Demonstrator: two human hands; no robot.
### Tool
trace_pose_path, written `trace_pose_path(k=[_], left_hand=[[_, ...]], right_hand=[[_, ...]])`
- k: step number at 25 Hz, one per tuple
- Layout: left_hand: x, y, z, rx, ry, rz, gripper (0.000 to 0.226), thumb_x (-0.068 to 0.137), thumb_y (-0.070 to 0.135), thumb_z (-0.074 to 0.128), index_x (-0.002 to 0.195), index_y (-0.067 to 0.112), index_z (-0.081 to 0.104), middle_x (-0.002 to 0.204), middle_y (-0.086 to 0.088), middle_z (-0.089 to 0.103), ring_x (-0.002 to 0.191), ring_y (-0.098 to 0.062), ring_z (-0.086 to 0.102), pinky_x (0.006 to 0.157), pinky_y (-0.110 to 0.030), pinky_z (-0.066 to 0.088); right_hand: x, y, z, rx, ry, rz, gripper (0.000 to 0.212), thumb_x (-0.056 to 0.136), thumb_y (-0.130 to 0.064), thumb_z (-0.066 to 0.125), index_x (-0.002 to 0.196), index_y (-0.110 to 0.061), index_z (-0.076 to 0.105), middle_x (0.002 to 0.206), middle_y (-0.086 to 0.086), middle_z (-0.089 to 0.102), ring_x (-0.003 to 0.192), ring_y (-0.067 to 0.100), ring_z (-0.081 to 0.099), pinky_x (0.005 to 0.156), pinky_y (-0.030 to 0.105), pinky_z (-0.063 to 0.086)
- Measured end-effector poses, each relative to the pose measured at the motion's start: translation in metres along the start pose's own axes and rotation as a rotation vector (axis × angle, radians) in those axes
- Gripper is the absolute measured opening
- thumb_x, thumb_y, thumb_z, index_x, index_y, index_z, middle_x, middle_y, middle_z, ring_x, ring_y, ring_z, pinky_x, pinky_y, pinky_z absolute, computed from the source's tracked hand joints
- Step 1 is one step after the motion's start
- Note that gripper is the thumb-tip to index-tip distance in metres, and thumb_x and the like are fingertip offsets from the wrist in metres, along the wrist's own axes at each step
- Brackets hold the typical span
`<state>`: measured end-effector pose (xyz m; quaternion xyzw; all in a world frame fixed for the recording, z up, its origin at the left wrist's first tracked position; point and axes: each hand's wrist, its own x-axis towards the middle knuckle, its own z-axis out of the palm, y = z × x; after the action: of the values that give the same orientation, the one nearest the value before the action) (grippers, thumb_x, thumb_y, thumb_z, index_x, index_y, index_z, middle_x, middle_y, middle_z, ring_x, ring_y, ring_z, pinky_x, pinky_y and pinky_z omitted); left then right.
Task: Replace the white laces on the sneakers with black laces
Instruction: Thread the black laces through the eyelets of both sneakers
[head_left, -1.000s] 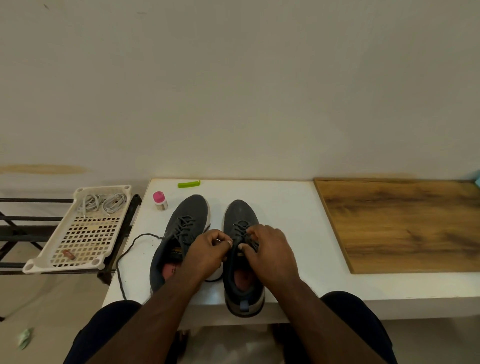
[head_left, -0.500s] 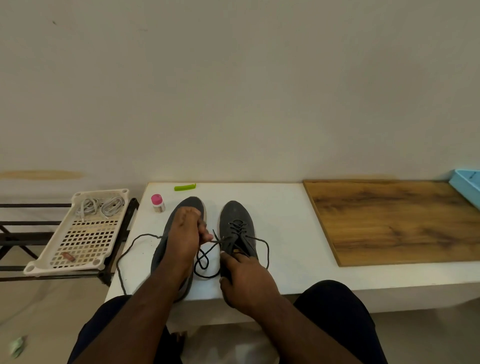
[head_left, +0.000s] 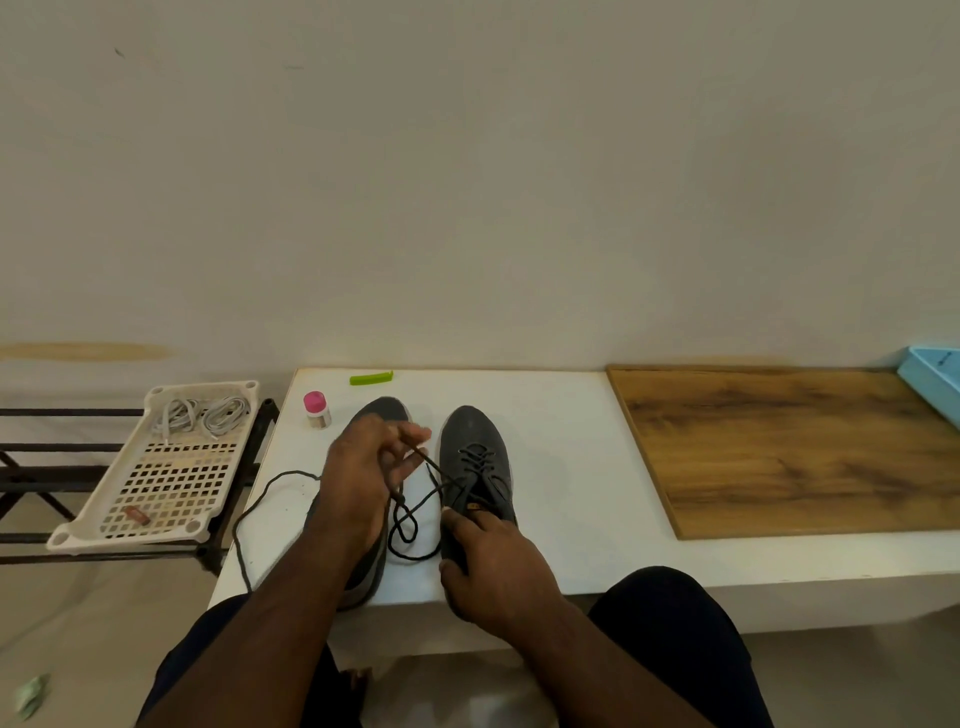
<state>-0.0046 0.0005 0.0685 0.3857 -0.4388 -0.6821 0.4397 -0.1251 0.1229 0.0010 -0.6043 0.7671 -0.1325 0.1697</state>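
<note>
The left hand (head_left: 363, 478) is raised over the left sneaker (head_left: 382, 413), its fingers (head_left: 410, 434) pinching a black lace (head_left: 415, 512) drawn taut from the right sneaker (head_left: 475, 452). That sneaker's near end is gripped by the right hand (head_left: 493, 566) with curled fingers, on the white worktop (head_left: 561, 467).

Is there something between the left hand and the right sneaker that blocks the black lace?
Nothing visible does. The left hand pinches the black lace, which runs freely over bare table to the right sneaker.
</note>
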Motion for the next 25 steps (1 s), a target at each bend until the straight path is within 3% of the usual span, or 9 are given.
trace_pose_path(k=[2,4,6,12,15,18,20,22,25], left_hand=[[-0.004,0.006,0.001,-0.113,0.06,-0.104,0.027,0.097,0.015,0.041,0.07,0.013,0.044,0.067,-0.008,0.054,0.054,-0.019,0.053,0.058,-0.031,0.051],[-0.002,-0.002,-0.003,0.424,0.098,-0.1,0.025,0.099,0.023,0.047,0.076,0.013,0.048,0.067,-0.005,0.052,0.054,-0.015,0.046,0.053,-0.027,0.041],[0.001,-0.015,-0.009,0.96,-0.012,-0.016,0.011,0.097,0.03,0.054,0.092,0.02,0.054,0.074,-0.001,0.065,0.063,-0.014,0.06,0.057,-0.026,0.046],[0.008,-0.011,-0.015,1.39,-0.27,-0.229,0.013,0.093,0.016,0.057,0.097,0.011,0.068,0.081,-0.003,0.073,0.077,-0.016,0.072,0.071,-0.028,0.057],[0.0,-0.013,-0.011,1.372,-0.29,-0.273,0.022,0.094,0.016,0.058,0.113,0.007,0.065,0.085,-0.006,0.073,0.075,-0.019,0.072,0.067,-0.028,0.059],[-0.003,-0.024,-0.007,1.18,-0.218,-0.306,0.051,0.099,0.019,0.052,0.147,0.023,0.038,0.086,-0.009,0.072,0.056,-0.015,0.068,0.049,-0.025,0.054],[0.002,-0.034,-0.004,1.24,-0.236,-0.267,0.061,0.099,0.021,0.052,0.154,0.027,0.027,0.1,-0.01,0.072,0.068,-0.019,0.072,0.06,-0.032,0.059],[0.005,-0.04,0.001,1.333,-0.279,-0.232,0.055,0.097,0.017,0.053,0.149,0.028,0.038,0.112,-0.01,0.07,0.086,-0.024,0.072,0.077,-0.039,0.061],[0.008,-0.036,0.009,1.214,-0.291,-0.289,0.021,0.095,0.015,0.051,0.114,0.017,0.061,0.091,-0.011,0.072,0.071,-0.025,0.074,0.066,-0.036,0.063]], right_hand=[[0.001,0.0,0.001,0.001,-0.001,-0.001,0.063,0.092,-0.044,0.046,0.152,-0.03,0.033,0.144,0.001,0.049,0.125,0.027,0.052,0.1,0.041,0.049],[0.001,0.001,0.003,0.009,0.001,0.002,0.064,0.091,-0.044,0.046,0.152,-0.03,0.034,0.143,0.001,0.05,0.124,0.027,0.052,0.1,0.041,0.049],[0.002,0.002,0.004,0.02,-0.002,0.011,0.064,0.091,-0.044,0.047,0.152,-0.031,0.034,0.143,0.001,0.05,0.123,0.026,0.053,0.1,0.041,0.05],[0.003,0.001,0.002,0.049,-0.009,0.019,0.063,0.091,-0.041,0.048,0.152,-0.03,0.035,0.144,0.0,0.049,0.126,0.025,0.052,0.102,0.04,0.048],[0.002,0.001,0.0,0.069,-0.003,0.009,0.062,0.091,-0.042,0.05,0.151,-0.03,0.037,0.142,0.001,0.049,0.125,0.024,0.052,0.101,0.038,0.048],[0.0,0.001,-0.003,0.082,0.032,-0.004,0.052,0.09,-0.049,0.051,0.14,-0.034,0.048,0.132,-0.005,0.048,0.115,0.017,0.052,0.093,0.032,0.05],[0.0,0.001,-0.008,0.082,0.077,-0.018,0.041,0.09,-0.048,0.049,0.128,-0.034,0.057,0.12,-0.008,0.051,0.107,0.013,0.052,0.087,0.028,0.049],[0.001,0.002,-0.012,0.119,0.105,-0.018,0.034,0.091,-0.043,0.049,0.121,-0.032,0.06,0.114,-0.009,0.053,0.102,0.01,0.052,0.085,0.027,0.049],[0.004,0.006,-0.014,0.16,0.116,-0.006,0.033,0.092,-0.038,0.049,0.122,-0.033,0.06,0.114,-0.011,0.054,0.102,0.008,0.052,0.087,0.027,0.05]])
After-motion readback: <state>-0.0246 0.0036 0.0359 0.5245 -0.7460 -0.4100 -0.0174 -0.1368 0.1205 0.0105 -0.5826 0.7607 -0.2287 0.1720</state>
